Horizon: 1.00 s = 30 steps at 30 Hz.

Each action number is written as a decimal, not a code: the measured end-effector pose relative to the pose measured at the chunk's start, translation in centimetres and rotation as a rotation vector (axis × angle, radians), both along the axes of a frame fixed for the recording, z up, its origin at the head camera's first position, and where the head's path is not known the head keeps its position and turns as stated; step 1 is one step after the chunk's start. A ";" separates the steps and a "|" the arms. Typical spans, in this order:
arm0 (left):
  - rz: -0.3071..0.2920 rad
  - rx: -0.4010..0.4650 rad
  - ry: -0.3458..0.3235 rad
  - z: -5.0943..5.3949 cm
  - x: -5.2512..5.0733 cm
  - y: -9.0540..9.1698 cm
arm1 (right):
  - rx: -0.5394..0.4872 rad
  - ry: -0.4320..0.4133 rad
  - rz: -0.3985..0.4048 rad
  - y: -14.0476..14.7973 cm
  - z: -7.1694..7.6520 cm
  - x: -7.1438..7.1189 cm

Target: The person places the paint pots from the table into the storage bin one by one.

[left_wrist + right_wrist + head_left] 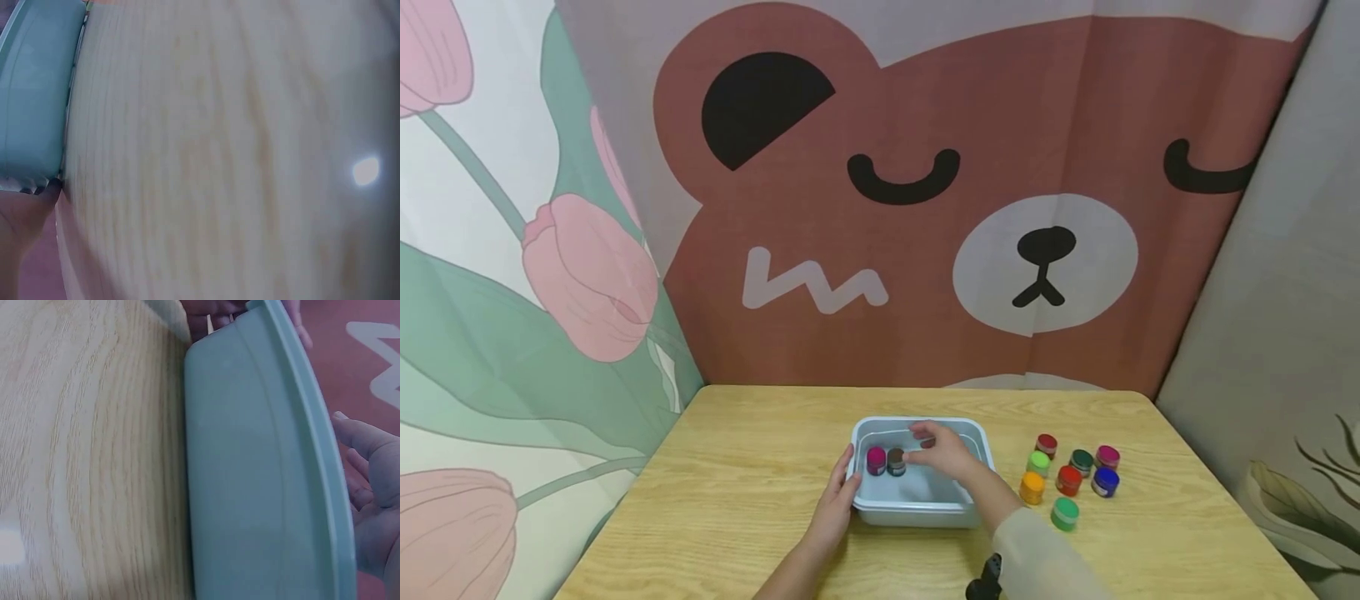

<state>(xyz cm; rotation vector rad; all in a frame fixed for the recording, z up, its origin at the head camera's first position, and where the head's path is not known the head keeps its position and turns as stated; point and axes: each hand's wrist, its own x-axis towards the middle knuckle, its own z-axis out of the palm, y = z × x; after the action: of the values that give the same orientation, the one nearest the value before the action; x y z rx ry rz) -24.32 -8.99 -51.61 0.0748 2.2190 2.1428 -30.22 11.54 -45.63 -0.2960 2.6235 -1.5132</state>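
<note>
A pale blue plastic box stands on the table, with a magenta-lidded small jar and a brown-lidded small jar inside it, side by side towards the left. My left hand grips the box's left side, thumb at the rim and fingers along the outer wall. Over the box's inside is my right hand, just right of the brown-lidded jar. Its fingers are spread and nothing shows between them; whether the thumb touches that jar is unclear. The right wrist view shows this hand behind the box's rim.
Several small jars stand right of the box, among them an orange one, a red one, a blue one and a green one. A black object shows beside the right sleeve. Behind the wooden table hangs a bear-patterned curtain.
</note>
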 end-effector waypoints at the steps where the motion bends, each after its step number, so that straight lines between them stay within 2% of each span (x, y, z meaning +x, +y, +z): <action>1: 0.000 0.003 0.001 0.0 0.0 0.0 | 0.001 0.003 0.000 0.2 0.2 0.2; 9: 0.018 -0.001 0.027 0.0 0.1 0.2 | 0.009 0.019 0.012 2.4 1.6 1.2; 15: 0.030 -0.013 0.033 0.0 0.1 0.1 | -0.018 0.011 -0.019 4.4 2.3 1.9; 23: 0.039 -0.012 0.027 0.1 0.0 0.2 | -0.062 0.047 -0.059 7.5 3.3 3.2; 30: 0.020 -0.013 0.018 0.1 0.0 0.0 | -0.019 0.059 -0.133 10.4 3.5 4.4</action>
<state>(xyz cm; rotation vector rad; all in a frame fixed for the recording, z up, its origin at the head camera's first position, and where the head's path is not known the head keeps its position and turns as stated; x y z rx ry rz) -24.34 -9.01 -51.56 0.0728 2.2529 2.1461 -25.80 21.92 -42.09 -0.1729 2.7263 -1.5932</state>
